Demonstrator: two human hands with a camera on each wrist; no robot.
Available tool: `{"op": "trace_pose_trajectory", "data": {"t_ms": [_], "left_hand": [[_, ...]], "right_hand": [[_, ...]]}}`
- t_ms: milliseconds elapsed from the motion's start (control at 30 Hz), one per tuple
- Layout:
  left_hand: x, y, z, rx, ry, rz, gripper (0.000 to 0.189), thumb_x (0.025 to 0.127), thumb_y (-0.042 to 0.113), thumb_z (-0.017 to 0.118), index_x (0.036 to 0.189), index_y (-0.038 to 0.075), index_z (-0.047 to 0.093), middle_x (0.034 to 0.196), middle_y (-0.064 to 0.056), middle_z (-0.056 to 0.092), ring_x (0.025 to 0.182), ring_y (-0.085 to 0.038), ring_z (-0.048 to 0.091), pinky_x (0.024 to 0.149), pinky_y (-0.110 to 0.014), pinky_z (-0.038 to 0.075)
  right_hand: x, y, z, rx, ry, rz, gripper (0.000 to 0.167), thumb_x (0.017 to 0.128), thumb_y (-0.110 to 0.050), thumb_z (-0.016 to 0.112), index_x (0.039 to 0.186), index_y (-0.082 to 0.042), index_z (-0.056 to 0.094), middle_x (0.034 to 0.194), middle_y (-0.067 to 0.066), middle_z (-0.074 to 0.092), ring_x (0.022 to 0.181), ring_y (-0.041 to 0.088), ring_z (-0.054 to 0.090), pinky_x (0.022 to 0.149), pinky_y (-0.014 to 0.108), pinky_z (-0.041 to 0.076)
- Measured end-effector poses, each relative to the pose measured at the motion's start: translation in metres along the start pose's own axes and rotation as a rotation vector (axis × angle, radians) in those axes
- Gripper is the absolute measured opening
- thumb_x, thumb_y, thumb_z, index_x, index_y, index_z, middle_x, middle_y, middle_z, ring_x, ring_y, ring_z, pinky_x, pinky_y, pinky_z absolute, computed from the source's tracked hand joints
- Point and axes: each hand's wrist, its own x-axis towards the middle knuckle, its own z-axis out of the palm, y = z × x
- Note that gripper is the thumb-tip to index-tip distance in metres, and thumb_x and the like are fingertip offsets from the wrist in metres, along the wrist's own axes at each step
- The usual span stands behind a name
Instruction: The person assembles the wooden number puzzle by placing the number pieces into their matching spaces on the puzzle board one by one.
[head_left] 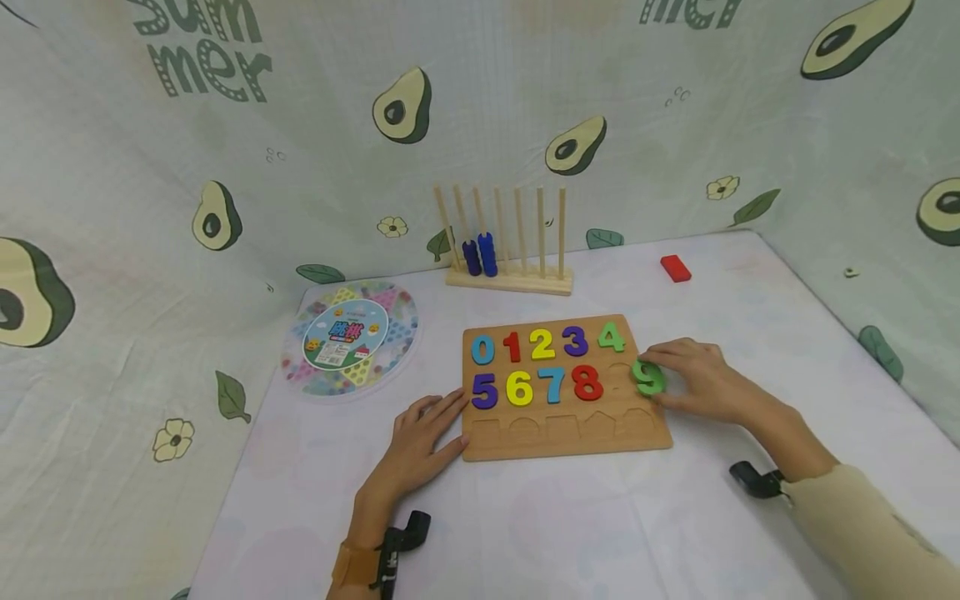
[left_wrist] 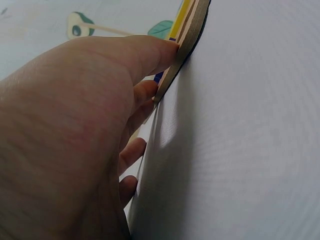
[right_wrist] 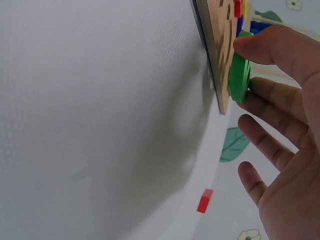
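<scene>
A wooden number board [head_left: 570, 446] lies on the table, with the coloured numbers 0 to 8 seated in its two upper rows. The green number 9 [head_left: 649, 377] is pinched between the thumb and fingers of my right hand [head_left: 697, 382], tilted over the board's right edge beside the red 8 [head_left: 587, 382]. In the right wrist view the green 9 [right_wrist: 240, 70] is seen edge-on, close against the board. My left hand [head_left: 420, 442] touches the board's left edge with thumb and fingertips, its fingers fairly straight. The left wrist view shows that thumb [left_wrist: 162, 50] against the board's side.
Behind the board stands a wooden rack of upright pegs [head_left: 510, 282] with blue beads [head_left: 487, 254] on two of them. A round patterned box [head_left: 348, 337] lies at the left, and a small red block [head_left: 676, 268] at the back right. Avocado-print cloth [head_left: 480, 167] hangs behind the table.
</scene>
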Motion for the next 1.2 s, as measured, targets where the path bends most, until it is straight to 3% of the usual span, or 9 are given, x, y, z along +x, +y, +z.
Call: {"op": "trace_pose_trajectory", "data": {"t_ms": [767,1200], "left_hand": [[0.003,-0.002,0.0,0.009,-0.023,-0.004,0.064,0.099,0.053,0.051,0.157,0.03,0.034,0.162,0.014,0.027,0.143,-0.024,0.027,0.107,-0.054,0.021],[0.003,-0.001,0.0,0.0,-0.013,0.0,0.063,0.1,0.05,0.052,0.157,0.029,0.036,0.162,0.012,0.028,0.143,-0.023,0.027,0.108,-0.053,0.021]], "right_hand": [[0.022,-0.009,0.013,-0.009,-0.059,-0.012,0.056,0.081,-0.024,0.081,0.132,-0.007,0.064,0.135,0.016,0.059,0.129,0.038,0.043,0.097,0.059,0.028],[0.026,-0.01,0.013,-0.046,-0.07,-0.042,0.055,0.089,-0.036,0.076,0.134,-0.007,0.064,0.137,0.016,0.058,0.13,0.039,0.039,0.094,0.059,0.031]]}}
